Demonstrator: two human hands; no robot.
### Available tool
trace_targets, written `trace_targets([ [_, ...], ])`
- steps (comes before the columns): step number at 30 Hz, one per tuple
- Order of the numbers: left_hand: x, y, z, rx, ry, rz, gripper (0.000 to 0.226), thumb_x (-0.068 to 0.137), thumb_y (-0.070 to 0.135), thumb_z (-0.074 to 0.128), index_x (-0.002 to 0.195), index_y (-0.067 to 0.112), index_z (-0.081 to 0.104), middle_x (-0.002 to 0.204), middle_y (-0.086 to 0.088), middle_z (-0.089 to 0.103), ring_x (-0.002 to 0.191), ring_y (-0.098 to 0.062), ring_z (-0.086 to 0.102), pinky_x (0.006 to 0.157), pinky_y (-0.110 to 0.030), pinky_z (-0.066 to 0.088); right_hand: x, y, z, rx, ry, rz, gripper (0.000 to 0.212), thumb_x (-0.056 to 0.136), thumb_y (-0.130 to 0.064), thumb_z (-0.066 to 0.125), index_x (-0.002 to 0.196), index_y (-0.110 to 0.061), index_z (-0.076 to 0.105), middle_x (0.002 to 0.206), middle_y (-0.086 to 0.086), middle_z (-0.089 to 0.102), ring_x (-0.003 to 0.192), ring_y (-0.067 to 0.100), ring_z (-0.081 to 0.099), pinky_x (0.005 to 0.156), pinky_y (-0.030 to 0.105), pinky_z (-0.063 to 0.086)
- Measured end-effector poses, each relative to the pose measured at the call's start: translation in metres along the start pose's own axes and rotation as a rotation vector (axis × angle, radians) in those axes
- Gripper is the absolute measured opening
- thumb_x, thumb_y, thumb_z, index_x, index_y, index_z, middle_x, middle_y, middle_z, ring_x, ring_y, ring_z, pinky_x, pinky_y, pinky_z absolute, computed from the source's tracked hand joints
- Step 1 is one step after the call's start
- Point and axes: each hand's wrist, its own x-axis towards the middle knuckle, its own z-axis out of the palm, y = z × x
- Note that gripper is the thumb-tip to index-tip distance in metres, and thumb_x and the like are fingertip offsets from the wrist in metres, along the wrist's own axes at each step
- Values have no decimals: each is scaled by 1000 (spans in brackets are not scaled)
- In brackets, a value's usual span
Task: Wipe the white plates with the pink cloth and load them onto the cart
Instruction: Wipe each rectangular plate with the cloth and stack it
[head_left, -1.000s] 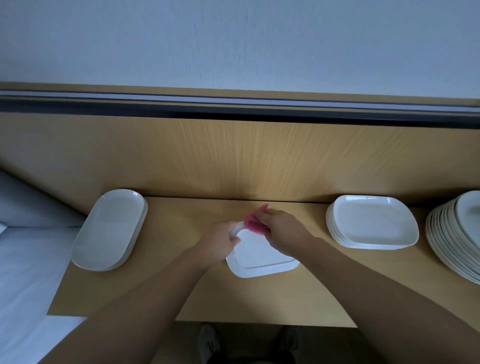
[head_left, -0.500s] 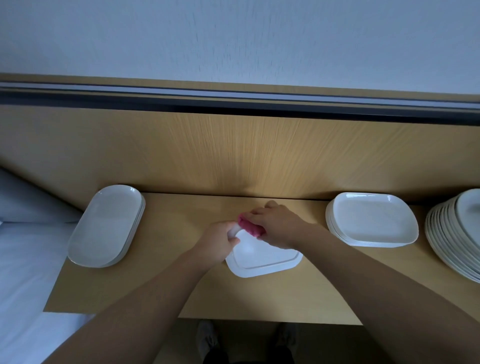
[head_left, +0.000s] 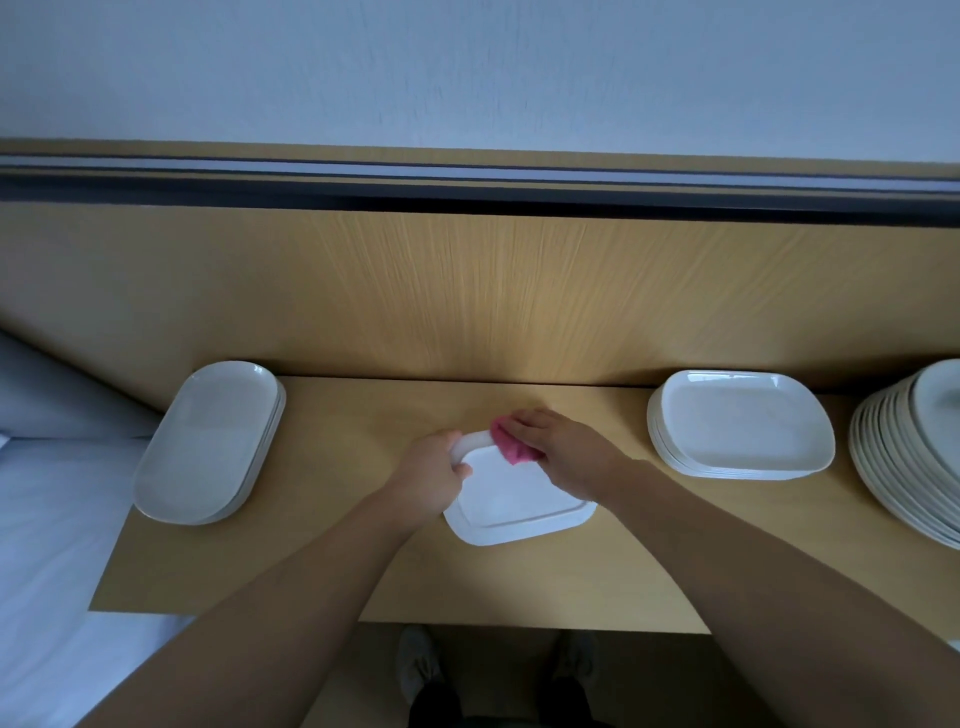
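A white square plate (head_left: 519, 499) lies on the wooden shelf (head_left: 363, 426) in the middle. My left hand (head_left: 434, 470) grips its far left corner, thumb on the rim. My right hand (head_left: 558, 449) presses the pink cloth (head_left: 511, 448) flat onto the plate's far edge; only part of the cloth shows beyond the fingers. No cart is in view.
A stack of white oval plates (head_left: 208, 441) sits at the shelf's left end. A stack of square plates (head_left: 740, 423) stands to the right, and a tall stack of round plates (head_left: 914, 462) at the far right. White bedding (head_left: 47, 519) lies left of the shelf.
My right hand has slid the pink cloth along the plate's far edge and flattened over it. The left hand keeps its hold on the corner.
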Motion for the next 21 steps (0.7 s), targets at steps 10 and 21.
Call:
trace_targets([
  [10,-4,-5,2,-51,17,-20,12,89,16,59,101,15,61,92,-5,66,85,-24,63,72,-35,52,-39,22,-6,175,53,238,46,100,-7,42,144,-22,44,141,-10,49,121,12,50,94,6,24],
  [21,-14,-16,5,-58,56,-73,21,89,17,59,110,16,63,99,2,66,89,-16,62,73,-28,49,-66,20,16,272,92,400,36,101,-23,39,131,-36,51,104,-2,65,94,22,61,93,34,48],
])
